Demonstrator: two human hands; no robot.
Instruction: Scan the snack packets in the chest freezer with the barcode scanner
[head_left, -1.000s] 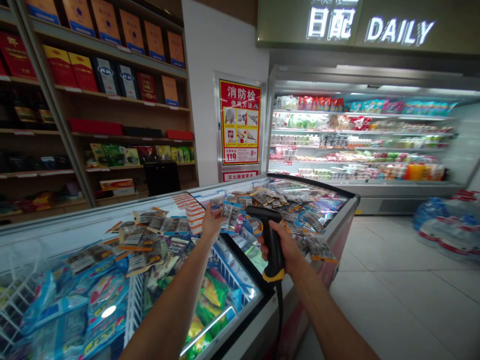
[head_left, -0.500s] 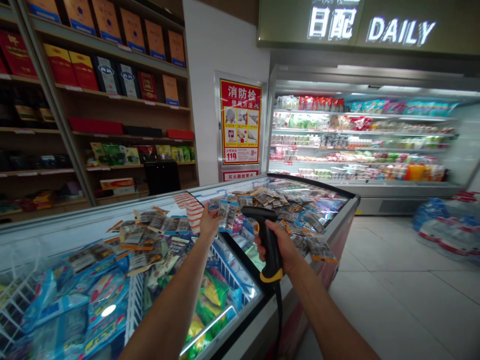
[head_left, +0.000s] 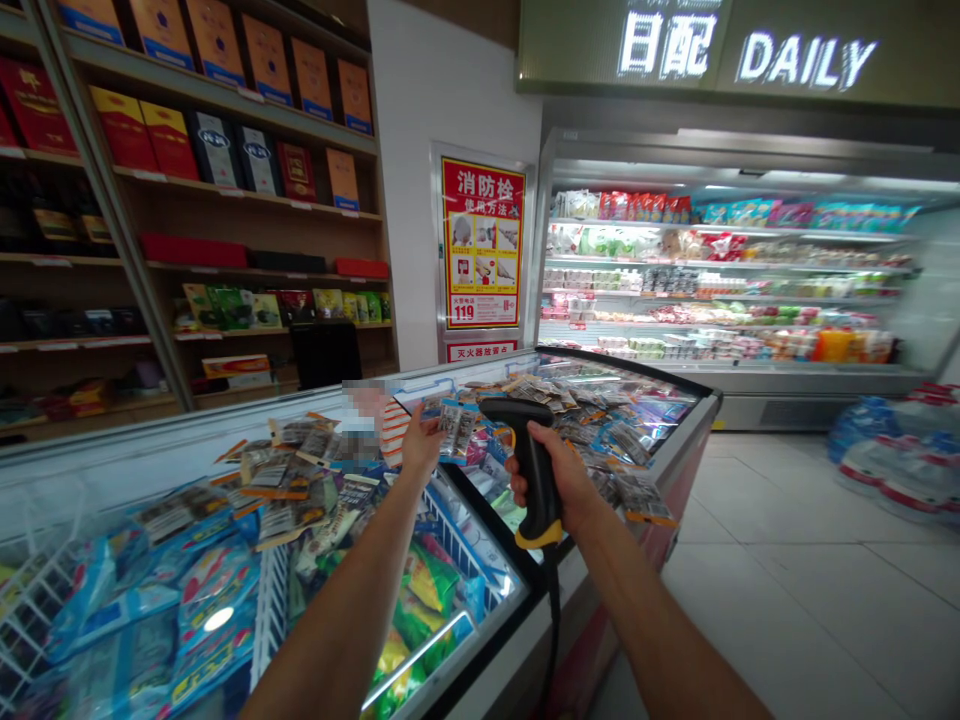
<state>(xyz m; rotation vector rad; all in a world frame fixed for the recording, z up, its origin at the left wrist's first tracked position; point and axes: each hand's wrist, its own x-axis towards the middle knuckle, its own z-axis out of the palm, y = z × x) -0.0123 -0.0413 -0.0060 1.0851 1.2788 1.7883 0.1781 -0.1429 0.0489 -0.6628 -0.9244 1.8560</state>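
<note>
My left hand (head_left: 421, 442) is closed on a small snack packet (head_left: 456, 432) with blue edges and a clear front, held above the chest freezer (head_left: 480, 505). In my right hand (head_left: 568, 482) is a black and yellow barcode scanner (head_left: 537, 485), its head pointing left toward that packet. A cord hangs from the scanner's handle. Beside my left hand an orange-and-white striped thing (head_left: 394, 430) shows, partly covered by a pixelated patch. Loose packets with orange edges (head_left: 277, 470) lie in a heap on the freezer's glass to the left, and more packets (head_left: 551, 393) lie beyond the scanner.
Under the glass, bagged goods (head_left: 427, 580) sit in white wire baskets (head_left: 271, 600). Wooden shelves (head_left: 247, 205) with boxes stand at the back left. A lit open fridge (head_left: 720, 265) is at the back right. Wrapped bottles (head_left: 907, 460) stand on the tiled floor at the right.
The scanner has shifted very slightly left and up. My left hand keeps its hold on the packet. A pixelated patch now covers part of the striped thing.
</note>
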